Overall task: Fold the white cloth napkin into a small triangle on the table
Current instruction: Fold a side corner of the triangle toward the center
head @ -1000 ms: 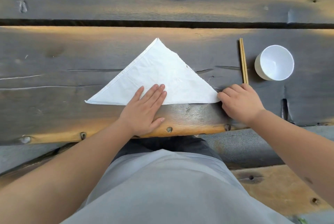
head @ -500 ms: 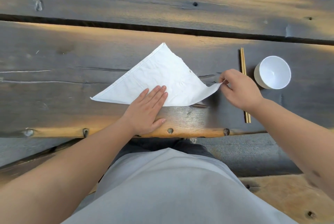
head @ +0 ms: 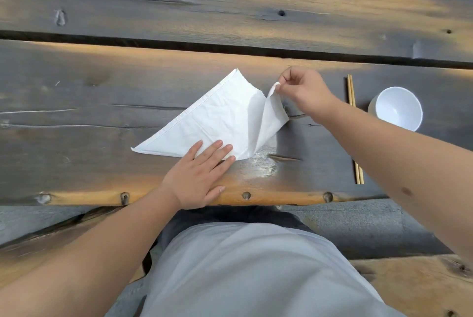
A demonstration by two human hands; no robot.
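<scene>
1. I'm looking down from the head cam at the white cloth napkin (head: pixel 220 122), which is lying on the dark wooden table (head: pixel 76 117) already folded into a triangle, long edge toward the person.
2. The left hand (head: pixel 198 175) is lying flat with the fingers spread a bit, fingertips (head: pixel 222 146) pressing down on the near edge of the napkin and the heel of the hand sitting over the table's front edge.
3. The right hand (head: pixel 304 90) is pinching the napkin's right corner between thumb and forefinger and holding it up off the table, so that side of the cloth is standing up in a curl just left of the hand.
4. The rest of the napkin is staying flat, with the far point sitting up and to the left of the right hand and the left point well out past the left hand.
5. A pair of wooden chopsticks (head: pixel 354 134) is lying just right of the right wrist, running toward the person, partly covered by the forearm.
6. A white bowl (head: pixel 399 108) is sitting a little further right of the chopsticks, not touching them as far as I can tell.
7. Not seeing any brand, label or writing I can read on anything here.
</scene>
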